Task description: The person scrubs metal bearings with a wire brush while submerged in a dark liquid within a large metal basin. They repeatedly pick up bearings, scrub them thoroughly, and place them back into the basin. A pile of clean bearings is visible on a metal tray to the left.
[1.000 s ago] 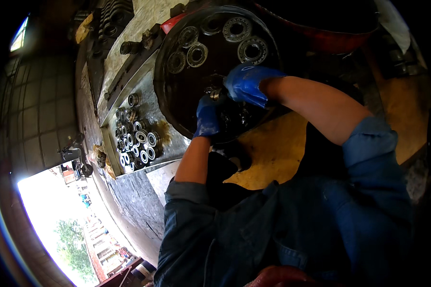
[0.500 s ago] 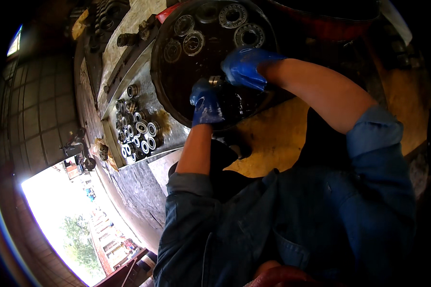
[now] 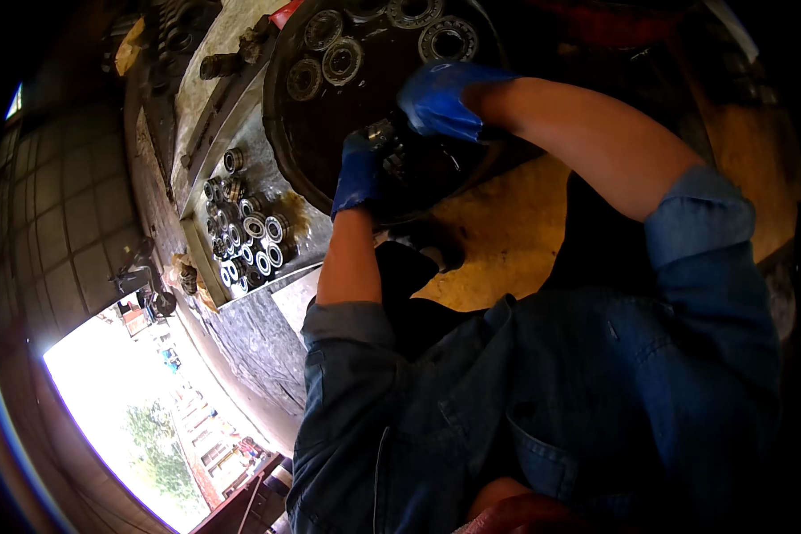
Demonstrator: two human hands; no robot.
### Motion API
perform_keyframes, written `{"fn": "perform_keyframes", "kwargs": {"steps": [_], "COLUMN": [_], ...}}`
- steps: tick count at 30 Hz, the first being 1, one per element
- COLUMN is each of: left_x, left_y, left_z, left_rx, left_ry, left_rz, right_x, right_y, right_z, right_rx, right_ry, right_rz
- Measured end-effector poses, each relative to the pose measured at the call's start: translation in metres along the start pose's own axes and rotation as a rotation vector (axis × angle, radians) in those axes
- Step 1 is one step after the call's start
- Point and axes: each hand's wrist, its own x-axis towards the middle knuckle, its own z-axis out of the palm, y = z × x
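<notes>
Over a round, dark pan point(image 3: 276, 151), I work in blue gloves. My left hand point(image 3: 359, 173) is closed round a bearing point(image 3: 390, 147), dark and wet-looking with glints on its rolling parts. Just to its right is my right hand point(image 3: 440, 100), its fingers curled downward and their tips hidden; whatever they hold cannot be made out. Several larger ring bearings lie toward the far side of the pan, among them one at the left point(image 3: 342, 60) and one beyond my right hand point(image 3: 449, 41).
Left of the pan, a metal tray point(image 3: 271, 169) carries several small bearings point(image 3: 254, 226), bunched together. Dark cylindrical parts point(image 3: 220, 66) rest on the ledge beyond it. A red-sided container point(image 3: 623, 31) stands at the far right, and a bright doorway point(image 3: 107, 400) lies at lower left.
The whole view has shifted, so the pan and tray sit higher and further left. The bearing between my hands has turned, showing a darker side instead of its bright rim.
</notes>
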Motion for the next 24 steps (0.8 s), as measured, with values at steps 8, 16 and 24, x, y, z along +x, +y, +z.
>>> {"fn": "perform_keyframes", "kwargs": {"steps": [8,16,24], "left_x": [0.009,-0.003,0.009], "left_y": [-0.016,-0.023,-0.035], "left_z": [0.0,-0.012,-0.024], "left_rx": [0.035,-0.198,0.145], "left_ry": [0.018,-0.071,0.076], "left_rz": [0.106,0.206,0.145], "right_x": [0.025,0.037,0.064], "right_y": [0.004,0.031,0.018], "right_z": [0.014,0.079,0.121], "right_rx": [-0.074,0.029,0.166], "right_ry": [-0.231,-0.057,-0.125], "right_rz": [0.194,0.05,0.127]}}
